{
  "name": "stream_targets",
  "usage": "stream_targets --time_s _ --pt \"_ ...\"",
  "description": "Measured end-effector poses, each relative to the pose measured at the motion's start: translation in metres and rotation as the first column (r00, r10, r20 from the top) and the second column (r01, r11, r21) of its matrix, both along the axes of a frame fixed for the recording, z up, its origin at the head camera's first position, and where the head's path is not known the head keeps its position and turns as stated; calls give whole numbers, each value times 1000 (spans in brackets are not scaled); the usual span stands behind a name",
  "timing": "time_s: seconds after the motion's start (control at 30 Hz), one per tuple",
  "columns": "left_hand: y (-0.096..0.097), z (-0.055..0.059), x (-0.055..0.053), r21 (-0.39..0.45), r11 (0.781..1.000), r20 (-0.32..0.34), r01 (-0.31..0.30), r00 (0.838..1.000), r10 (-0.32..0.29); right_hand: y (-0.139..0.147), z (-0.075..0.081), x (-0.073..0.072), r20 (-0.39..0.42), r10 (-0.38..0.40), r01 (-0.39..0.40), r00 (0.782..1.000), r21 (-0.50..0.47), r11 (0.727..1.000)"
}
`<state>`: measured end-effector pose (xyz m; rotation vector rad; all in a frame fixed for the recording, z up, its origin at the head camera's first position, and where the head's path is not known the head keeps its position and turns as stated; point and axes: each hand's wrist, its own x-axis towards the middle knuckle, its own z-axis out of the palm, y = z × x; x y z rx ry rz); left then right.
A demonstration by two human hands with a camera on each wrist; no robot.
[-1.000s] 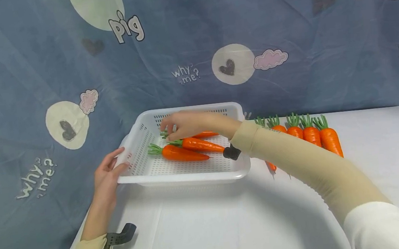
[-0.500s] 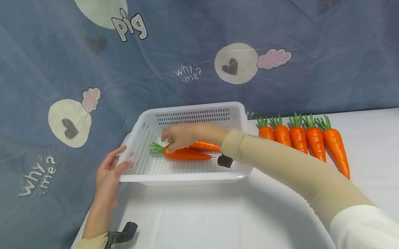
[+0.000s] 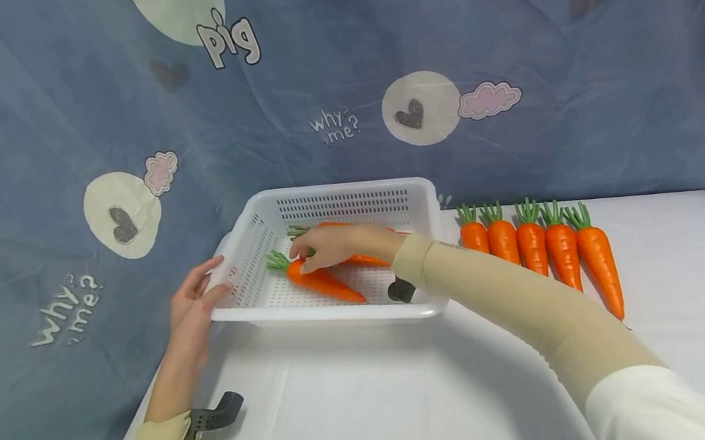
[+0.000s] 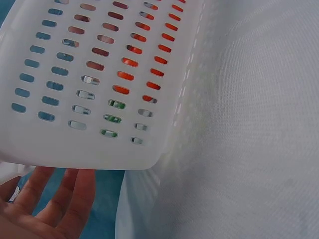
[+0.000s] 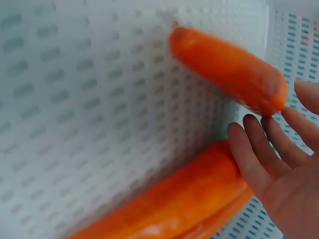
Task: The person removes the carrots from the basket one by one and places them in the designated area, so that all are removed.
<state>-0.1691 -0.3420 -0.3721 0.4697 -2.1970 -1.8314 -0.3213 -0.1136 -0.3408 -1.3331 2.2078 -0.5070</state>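
Observation:
My left hand (image 3: pixel 193 310) holds the left end of a white plastic basket (image 3: pixel 330 314), thumb over the rim. In the left wrist view its fingers (image 4: pixel 82 199) reach beneath the basket's end. Inside the basket, my right hand (image 3: pixel 327 245) is at the leafy end of the front carrot (image 3: pixel 323 282). In the right wrist view its fingers are extended, with fingertips right at the thick end of that carrot (image 5: pixel 227 64). Two more carrots lie behind, a middle carrot (image 3: pixel 366 259) and a back carrot (image 3: pixel 330 224), partly hidden by the right hand and forearm.
Right of the basket, several carrots (image 3: pixel 564 255) lie side by side on the white tablecloth (image 3: pixel 371 397), green tops toward the back. The right sleeve (image 3: pixel 494 277) covers some of their lower ends. A blue printed curtain (image 3: pixel 322 58) hangs close behind the basket.
My right hand moved from the back carrot toward the front of the basket. The front carrot has swung, its tip now nearer the front wall. My left hand has stayed at the basket's end.

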Motion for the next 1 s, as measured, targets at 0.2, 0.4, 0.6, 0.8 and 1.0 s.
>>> stream_targets --time_s 0.2,0.4,0.6,0.8,1.0 --pt "-1 1 1 2 1000 0 -10 1000 10 -2 -6 4 110 -22 26 994 -34 999" --pt "-2 0 0 -1 1000 -27 1 1000 -1 -6 -11 7 108 -5 8 994 -31 999" --pt "-2 0 -1 -7 1000 -36 24 999 -24 -5 -12 9 96 1 -1 995 -6 1000" --pt "-2 0 -1 -7 1000 -36 25 999 -25 -6 -12 13 86 7 -8 996 13 1000" --pt "-1 1 -1 -20 1000 -25 16 1000 -17 -4 -7 13 110 19 -19 994 3 1000"
